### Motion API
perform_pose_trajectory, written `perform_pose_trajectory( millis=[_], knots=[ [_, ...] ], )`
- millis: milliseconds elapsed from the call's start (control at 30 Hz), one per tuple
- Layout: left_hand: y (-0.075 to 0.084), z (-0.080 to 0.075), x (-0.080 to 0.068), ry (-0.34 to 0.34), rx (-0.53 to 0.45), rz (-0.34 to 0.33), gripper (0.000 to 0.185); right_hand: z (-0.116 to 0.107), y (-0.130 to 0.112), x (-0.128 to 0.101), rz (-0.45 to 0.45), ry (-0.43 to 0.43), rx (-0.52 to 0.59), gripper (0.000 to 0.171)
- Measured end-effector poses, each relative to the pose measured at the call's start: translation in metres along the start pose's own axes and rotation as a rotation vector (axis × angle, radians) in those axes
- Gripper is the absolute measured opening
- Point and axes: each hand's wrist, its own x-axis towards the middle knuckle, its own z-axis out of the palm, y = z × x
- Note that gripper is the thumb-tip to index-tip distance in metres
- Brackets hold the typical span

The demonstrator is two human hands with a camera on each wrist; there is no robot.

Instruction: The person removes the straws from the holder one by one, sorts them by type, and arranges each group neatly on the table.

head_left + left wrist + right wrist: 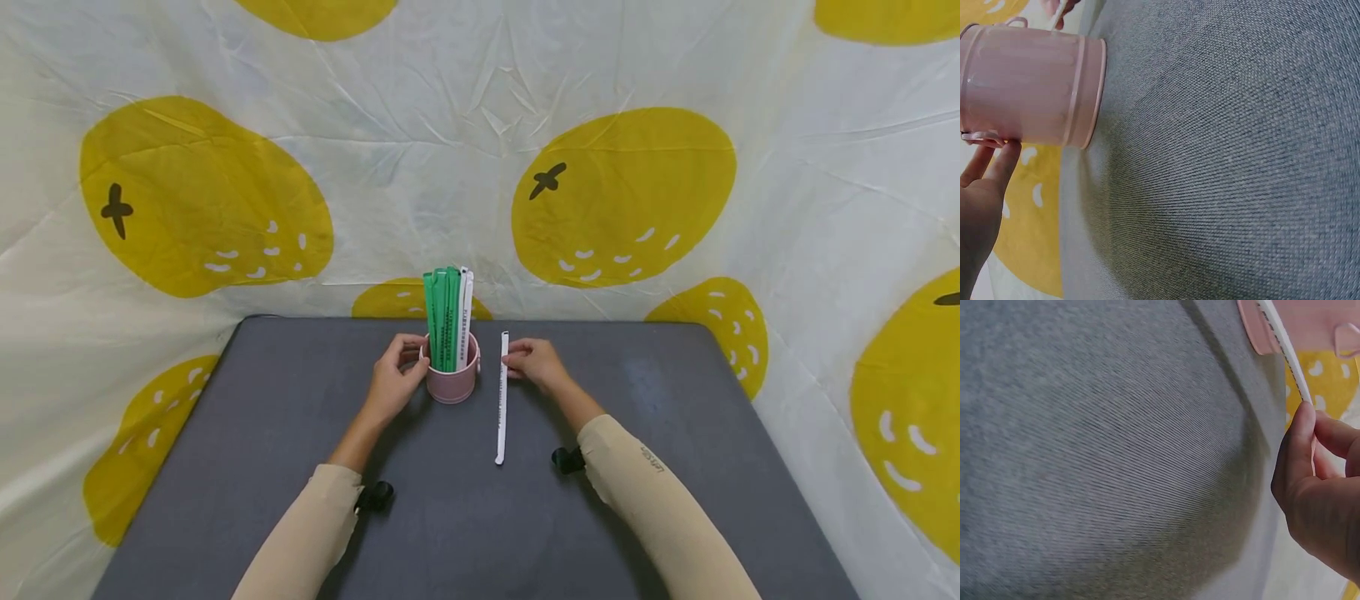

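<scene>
A small pink bucket [451, 386] stands upright near the back of the table, holding several green wrapped straws [442, 317] and a few white ones [465, 321]. At the bucket's left side, my left hand [393, 379] holds it by the edge. The left wrist view shows fingertips [1010, 153] against the bucket's side loop. Right of the bucket, my right hand [536, 365] pinches a long white wrapped straw [502, 408] between thumb and fingers, near its upper part. The right wrist view has this straw [1285, 347] slanting across the bucket [1322, 325].
The dark grey table [450, 517] carries the bucket. Behind it hangs a pale cloth [420, 192] printed with large yellow fruits. A black wrist camera [375, 497] sits on the left sleeve, another [567, 460] on the right.
</scene>
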Motion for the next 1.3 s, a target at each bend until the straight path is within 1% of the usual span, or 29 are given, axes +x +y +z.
perform_pose_trajectory(
  millis=[133,300,367,400,500,600,633,733,1033,1300],
  knots=[
    [-0.001,-0.001,0.000,0.006,-0.003,0.011,0.030,0.005,0.005,-0.002,0.006,-0.002,-0.016,0.033],
    [-0.001,-0.001,0.000,0.009,0.009,0.013,0.031,0.010,0.007,-0.006,-0.003,0.002,-0.082,0.030],
    [0.000,-0.002,-0.001,0.007,0.008,0.009,0.030,0.010,0.008,-0.007,-0.006,0.003,-0.110,0.029],
    [0.005,-0.002,-0.002,0.003,0.008,-0.003,0.030,0.011,0.009,-0.007,-0.009,0.005,-0.126,0.029],
    [0.006,-0.003,-0.003,0.001,0.010,-0.016,0.030,0.013,0.010,-0.008,-0.016,0.023,-0.163,0.027],
    [0.005,-0.003,-0.003,-0.005,0.011,-0.027,0.030,0.015,0.010,-0.010,-0.017,0.045,-0.198,0.026],
    [0.000,-0.003,-0.002,-0.003,0.014,-0.019,0.030,0.016,0.010,-0.010,-0.019,0.050,-0.206,0.025],
    [0.000,-0.002,-0.002,0.001,0.020,-0.013,0.029,0.017,0.011,-0.010,-0.031,0.054,-0.235,0.024],
    [-0.002,-0.001,-0.001,0.003,0.027,0.000,0.029,0.020,0.012,-0.010,-0.095,0.078,-0.405,0.020],
    [-0.001,-0.001,0.000,-0.007,0.016,-0.009,0.030,0.021,0.010,-0.008,-0.091,0.097,-0.498,0.021]
  ],
)
